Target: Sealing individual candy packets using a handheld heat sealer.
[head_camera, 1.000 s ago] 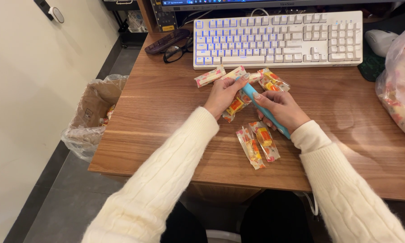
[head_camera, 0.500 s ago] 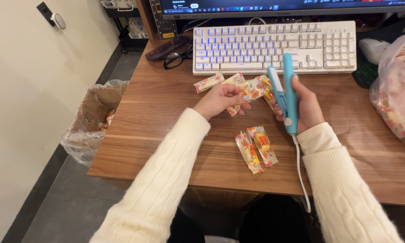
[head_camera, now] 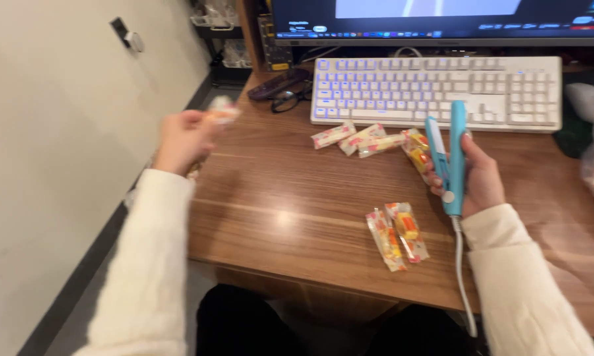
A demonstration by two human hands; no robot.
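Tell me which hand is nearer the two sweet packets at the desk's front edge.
Right. The right hand, holding the blue sealer, sits just above and right of the two packets. The left hand is far off, past the desk's left edge.

I see a white keyboard at the back of the wooden desk, monitor above it. Black glasses beside a dark case, left of the keyboard.
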